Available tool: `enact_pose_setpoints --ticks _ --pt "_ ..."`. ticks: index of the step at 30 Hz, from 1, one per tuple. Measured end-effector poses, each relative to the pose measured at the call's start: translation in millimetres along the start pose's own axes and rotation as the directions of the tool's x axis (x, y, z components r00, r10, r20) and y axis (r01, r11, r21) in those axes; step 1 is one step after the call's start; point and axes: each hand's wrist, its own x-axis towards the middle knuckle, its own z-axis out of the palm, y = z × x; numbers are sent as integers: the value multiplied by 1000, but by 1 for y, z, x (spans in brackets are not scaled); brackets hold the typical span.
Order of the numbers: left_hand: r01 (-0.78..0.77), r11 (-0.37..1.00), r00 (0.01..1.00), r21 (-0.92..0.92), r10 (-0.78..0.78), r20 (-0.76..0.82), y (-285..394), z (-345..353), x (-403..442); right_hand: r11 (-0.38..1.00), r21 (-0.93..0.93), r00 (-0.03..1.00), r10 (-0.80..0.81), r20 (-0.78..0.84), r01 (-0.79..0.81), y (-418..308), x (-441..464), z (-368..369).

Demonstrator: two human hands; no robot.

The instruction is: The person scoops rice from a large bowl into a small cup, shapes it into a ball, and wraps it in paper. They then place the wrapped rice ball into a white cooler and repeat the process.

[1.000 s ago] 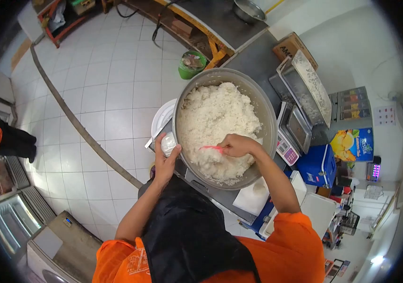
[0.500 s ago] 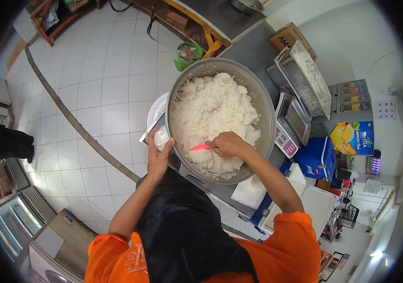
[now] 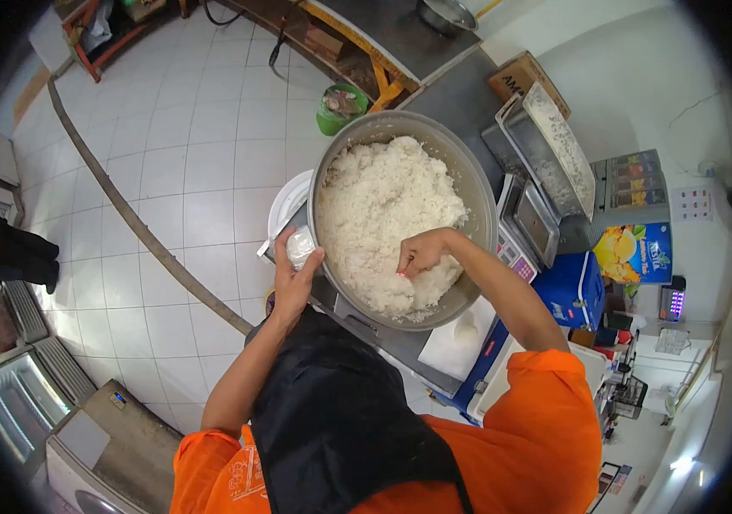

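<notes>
A big round metal pot (image 3: 488, 184) in front of me holds a large heap of cooked white rice (image 3: 387, 201). Inside it, near the lower right, my right hand (image 3: 423, 253) is closed around a pink rice paddle (image 3: 402, 273). Only a bit of the paddle shows; the rest is hidden by the hand and the rice. Just outside the pot's left rim, my left hand (image 3: 291, 278) grips a small translucent, whitish round container (image 3: 300, 247), with fingers on both sides. Its contents are hard to make out.
Right of the pot are a weighing scale (image 3: 516, 255), metal trays (image 3: 546, 158) and a blue cooler (image 3: 573, 289). A white plate-like item (image 3: 287, 204) lies beyond my left hand. A green bin (image 3: 340, 110) stands on the tiled floor; a person's dark-clothed legs (image 3: 28, 248) show far left.
My right hand has shifted slightly right and turned, and the pink blade that was visible above the rice is now mostly out of sight. My left hand still holds the container by the rim.
</notes>
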Motion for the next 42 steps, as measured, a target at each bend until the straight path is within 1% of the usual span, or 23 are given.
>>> enact_pose_setpoints --ticks 2,3,4,5,6,7,9,11,15,17,21,24,26,27,29,32,33,35,37,38,39,41,42 --pt "23 1000 1000 10 -23 1 1 -1 2 996 85 1000 9 -4 -9 -6 -23 -8" --pt "11 999 1000 44 -11 -10 0 -1 1 990 -72 954 -136 -266 121 -10 -36 -7" --pt "2 997 1000 79 0 -21 -1 -1 2 946 -252 822 -306 -480 205 -15 -43 -4" --pt "4 997 1000 79 -2 -30 -3 -1 3 944 -255 825 -310 -472 208 -22 -39 6" --pt "2 997 1000 74 0 -29 -6 -2 3 938 -336 659 -200 -725 -86 -32 -28 26" --pt "-1 998 1000 70 2 -23 -9 -2 3 872 -305 394 -144 -908 -383 -40 -17 49" --pt "24 999 1000 32 -24 -3 -6 0 1 755 -414 499 -134 -856 -508 -44 3 88" --pt "50 999 999 -7 -50 12 -4 2 1 803 -398 442 -190 -877 -444 -47 3 105" --pt "47 999 999 0 -47 5 -5 2 1 801 -422 484 -192 -854 -426 -54 -13 76" --pt "24 1000 1000 0 -24 -4 -4 4 2 756 -584 677 -266 -686 -294 -44 -2 64" --pt "17 1000 1000 23 -17 -21 -2 5 3 737 -647 794 -266 -546 -198 -36 7 54" --pt "-14 998 999 57 16 -29 -8 2 4 862 -492 840 -175 -514 -122 -23 6 44" --pt "-29 996 999 88 32 -32 -11 2 4 884 -443 923 -283 -261 146 -1 18 36" --pt "-55 995 998 88 58 -29 -13 2 4 883 -446 924 -281 -259 144 13 26 32" --pt "-83 993 996 85 85 -28 -15 2 3 903 -260 917 -382 -117 343 32 39 26" --pt "-48 998 999 29 48 -15 -10 2 2 952 8 949 -304 -82 305 45 36 21" --pt "-39 996 999 81 40 -7 -3 1 1 953 2 950 -300 -81 302 35 24 18" --pt "-41 990 999 132 41 -1 17 2 -3 982 167 996 -86 -24 89 13 -10 8" --pt "-199 966 973 168 215 -82 47 8 -11 962 248 988 -78 -135 109 4 -41 7" --pt "-155 988 986 -30 152 -64 63 13 -16 933 333 970 -61 -236 139 -1 -55 10" --pt "-173 984 983 -33 171 -66 67 26 -18 938 317 967 -64 -246 143 -9 -71 9" --pt "45 952 997 -304 -60 -43 72 62 -22 912 301 802 -49 -596 279 -20 -97 13" --pt "177 928 981 -328 -192 -13 66 80 -20 915 282 789 -60 -612 288 -21 -98 20"
